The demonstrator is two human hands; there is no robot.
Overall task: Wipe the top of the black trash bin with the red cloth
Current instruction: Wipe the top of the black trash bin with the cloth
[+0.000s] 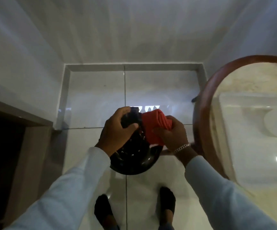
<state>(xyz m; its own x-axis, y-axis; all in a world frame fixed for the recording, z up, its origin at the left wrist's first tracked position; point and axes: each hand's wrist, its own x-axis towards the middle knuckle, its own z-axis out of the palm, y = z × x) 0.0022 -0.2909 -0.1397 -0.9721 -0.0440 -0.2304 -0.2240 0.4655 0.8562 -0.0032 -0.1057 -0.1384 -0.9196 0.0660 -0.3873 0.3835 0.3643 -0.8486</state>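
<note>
Home interior, looks like a tiled corner by a doorway. Glossy white floor tiles (98,97), plain white walls (134,30), tiled skirting (131,66). Round glass-topped table (205,100) with wooden rim at right.

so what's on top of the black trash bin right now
The red cloth, pressed down by the right hand, and the left hand gripping the bin top. The surface beneath them is hidden.

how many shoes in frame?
2. One black shoe sits bottom centre, left of the floor tile seam; the other black shoe is right of it. Both are below the black trash bin.
</note>
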